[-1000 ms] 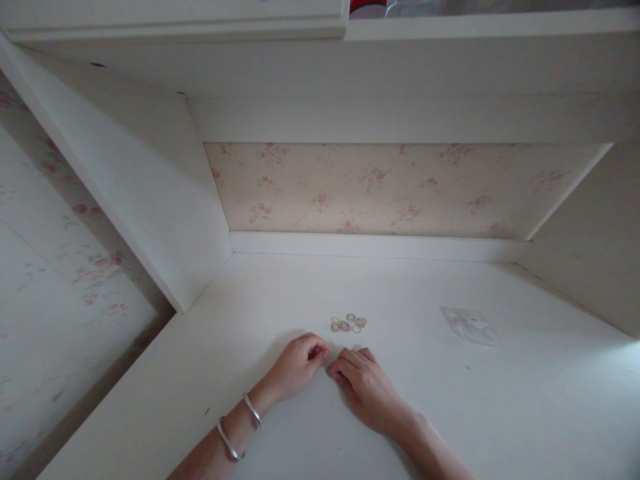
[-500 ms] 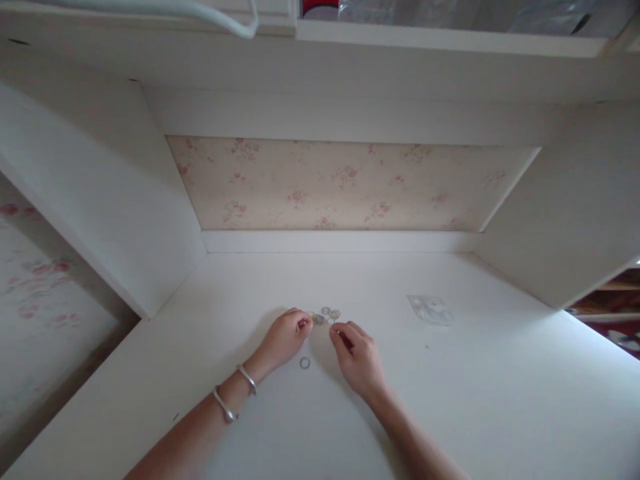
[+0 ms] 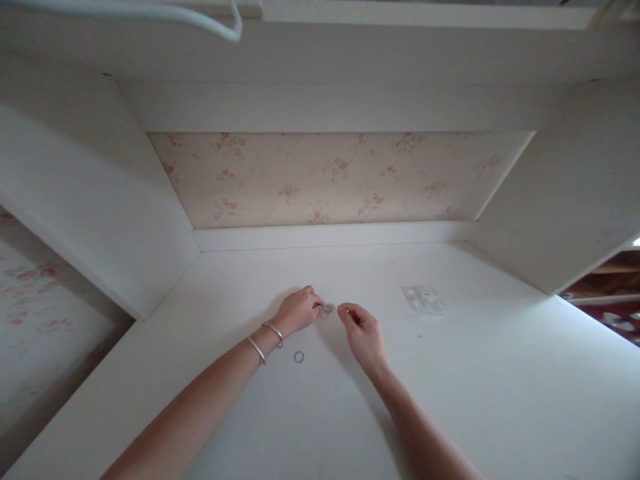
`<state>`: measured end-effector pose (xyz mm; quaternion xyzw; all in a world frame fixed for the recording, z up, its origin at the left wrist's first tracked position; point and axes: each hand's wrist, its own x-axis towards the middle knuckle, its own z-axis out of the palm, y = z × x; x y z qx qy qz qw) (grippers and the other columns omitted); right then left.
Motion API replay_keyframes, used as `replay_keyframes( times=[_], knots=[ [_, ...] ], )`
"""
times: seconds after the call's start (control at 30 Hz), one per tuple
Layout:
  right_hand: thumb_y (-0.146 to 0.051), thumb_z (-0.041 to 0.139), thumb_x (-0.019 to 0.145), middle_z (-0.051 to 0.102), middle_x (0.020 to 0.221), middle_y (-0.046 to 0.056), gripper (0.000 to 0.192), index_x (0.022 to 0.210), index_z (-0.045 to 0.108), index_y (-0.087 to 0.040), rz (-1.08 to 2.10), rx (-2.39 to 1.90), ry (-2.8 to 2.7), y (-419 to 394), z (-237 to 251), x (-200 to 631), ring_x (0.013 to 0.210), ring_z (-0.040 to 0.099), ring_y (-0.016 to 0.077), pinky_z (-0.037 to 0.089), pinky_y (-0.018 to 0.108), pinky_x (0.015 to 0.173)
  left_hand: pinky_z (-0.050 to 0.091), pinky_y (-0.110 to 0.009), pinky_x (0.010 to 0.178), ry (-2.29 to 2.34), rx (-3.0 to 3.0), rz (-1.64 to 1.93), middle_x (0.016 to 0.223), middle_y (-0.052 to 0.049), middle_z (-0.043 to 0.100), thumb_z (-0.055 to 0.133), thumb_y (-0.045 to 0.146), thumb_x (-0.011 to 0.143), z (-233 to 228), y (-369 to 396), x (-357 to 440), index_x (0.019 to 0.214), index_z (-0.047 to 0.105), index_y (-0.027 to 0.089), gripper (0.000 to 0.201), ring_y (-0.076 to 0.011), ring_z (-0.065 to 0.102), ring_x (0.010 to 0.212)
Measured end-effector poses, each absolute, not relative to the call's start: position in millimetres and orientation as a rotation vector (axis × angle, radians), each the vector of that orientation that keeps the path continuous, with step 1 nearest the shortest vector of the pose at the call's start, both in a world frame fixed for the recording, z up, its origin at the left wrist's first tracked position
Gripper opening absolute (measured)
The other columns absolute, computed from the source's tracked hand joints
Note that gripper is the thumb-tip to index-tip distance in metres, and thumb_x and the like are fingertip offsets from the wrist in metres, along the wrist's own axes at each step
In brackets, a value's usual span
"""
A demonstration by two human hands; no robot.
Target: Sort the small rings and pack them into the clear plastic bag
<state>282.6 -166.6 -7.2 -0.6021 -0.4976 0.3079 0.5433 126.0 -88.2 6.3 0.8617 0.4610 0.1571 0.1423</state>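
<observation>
A small cluster of thin rings (image 3: 327, 310) lies on the white desk between my hands. At its left edge is my left hand (image 3: 300, 310), fingers bent together in a pinch against the rings. Whether one is in that pinch is too small to tell. My right hand (image 3: 364, 337) is just right of the cluster, thumb and forefinger pressed together. Anything between those fingertips is too small to make out. A single dark-rimmed ring (image 3: 299, 357) lies apart, nearer to me. Two silver bangles (image 3: 257, 349) circle my left wrist.
A clear plastic bag (image 3: 424, 300) lies to the right on the white desk (image 3: 490, 380). Side panels and an overhead shelf (image 3: 325, 53) enclose the desk. Behind is a floral back panel (image 3: 340, 177). A pale cable (image 3: 165, 12) hangs at the top left.
My left hand has moved slightly right and up, over the left part of the cluster. The rings appear closer together. My right hand has shifted slightly right. The camera view has also shifted.
</observation>
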Motion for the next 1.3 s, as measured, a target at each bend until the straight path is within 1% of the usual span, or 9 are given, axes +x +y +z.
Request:
replay_keyframes(
  times=[0.13, 0.3, 0.57, 0.73, 0.83, 1.03, 1.17, 1.3],
  knots=[
    [-0.047, 0.055, 0.080, 0.056, 0.061, 0.001, 0.033, 0.084, 0.069, -0.017, 0.741, -1.417, -1.216, -169, -5, 280, 0.055, 0.044, 0.0130, 0.033, 0.024, 0.051, 0.043, -0.027, 0.072, 1.335, 2.498, 0.414, 0.089, -0.006, 0.062, 0.049, 0.025, 0.084, 7, -88, 127, 0.075, 0.070, 0.020, 0.024, -0.0175, 0.058, 0.079],
    [-0.047, 0.055, 0.080, 0.059, 0.063, 0.002, 0.034, 0.083, 0.069, -0.017, 0.752, -1.392, -1.229, -171, -3, 279, 0.056, 0.045, 0.0131, 0.034, 0.024, 0.052, 0.044, -0.027, 0.074, 1.346, 2.485, 0.455, 0.095, -0.007, 0.060, 0.043, 0.026, 0.088, 1, -87, 126, 0.083, 0.068, 0.019, 0.026, -0.0161, 0.058, 0.078],
    [-0.048, 0.056, 0.079, 0.062, 0.067, 0.004, 0.035, 0.084, 0.070, -0.016, 0.761, -1.388, -1.234, -168, -7, 281, 0.058, 0.048, 0.0144, 0.037, 0.025, 0.054, 0.045, -0.027, 0.076, 1.302, 2.322, 0.713, 0.093, -0.006, 0.058, 0.043, 0.024, 0.088, 8, -79, 123, 0.085, 0.065, 0.016, 0.024, -0.0147, 0.057, 0.080],
    [-0.049, 0.056, 0.078, 0.063, 0.067, 0.004, 0.037, 0.083, 0.070, -0.016, 0.751, -1.398, -1.253, -167, -9, 280, 0.058, 0.050, 0.0143, 0.037, 0.025, 0.053, 0.045, -0.027, 0.077, 1.207, 2.232, 0.908, 0.090, -0.004, 0.057, 0.045, 0.028, 0.089, 17, -102, 104, 0.087, 0.063, 0.016, 0.022, -0.0143, 0.055, 0.083],
    [-0.049, 0.055, 0.079, 0.061, 0.064, 0.003, 0.036, 0.083, 0.070, -0.016, 0.744, -1.409, -1.274, -167, -11, 279, 0.057, 0.048, 0.0136, 0.035, 0.025, 0.052, 0.044, -0.026, 0.074, 1.197, 2.174, 0.896, 0.088, -0.004, 0.056, 0.045, 0.031, 0.090, 14, -129, 88, 0.085, 0.062, 0.016, 0.023, -0.0139, 0.053, 0.079],
    [-0.048, 0.055, 0.079, 0.062, 0.064, 0.003, 0.036, 0.083, 0.071, -0.016, 0.741, -1.434, -1.326, -166, -17, 275, 0.056, 0.048, 0.0136, 0.035, 0.025, 0.053, 0.045, -0.026, 0.077, 1.134, 2.089, 0.835, 0.091, -0.005, 0.059, 0.045, 0.032, 0.091, -3, -174, 63, 0.083, 0.062, 0.017, 0.024, -0.0145, 0.055, 0.084],
    [-0.049, 0.056, 0.078, 0.063, 0.065, 0.003, 0.037, 0.084, 0.071, -0.016, 0.734, -1.457, -1.349, -164, -21, 274, 0.058, 0.049, 0.0144, 0.036, 0.026, 0.054, 0.044, -0.030, 0.086, 1.099, 2.137, 0.781, 0.097, -0.005, 0.064, 0.048, 0.029, 0.090, -8, -182, 57, 0.086, 0.064, 0.019, 0.019, -0.0165, 0.056, 0.094],
    [-0.048, 0.056, 0.079, 0.065, 0.068, 0.004, 0.037, 0.085, 0.071, -0.015, 0.748, -1.471, -1.348, -164, -22, 273, 0.060, 0.051, 0.0148, 0.037, 0.027, 0.056, 0.041, -0.033, 0.088, 1.065, 2.253, 0.709, 0.092, -0.004, 0.068, 0.049, 0.030, 0.090, -7, -183, 57, 0.087, 0.065, 0.020, 0.019, -0.0172, 0.057, 0.090]
  ],
)
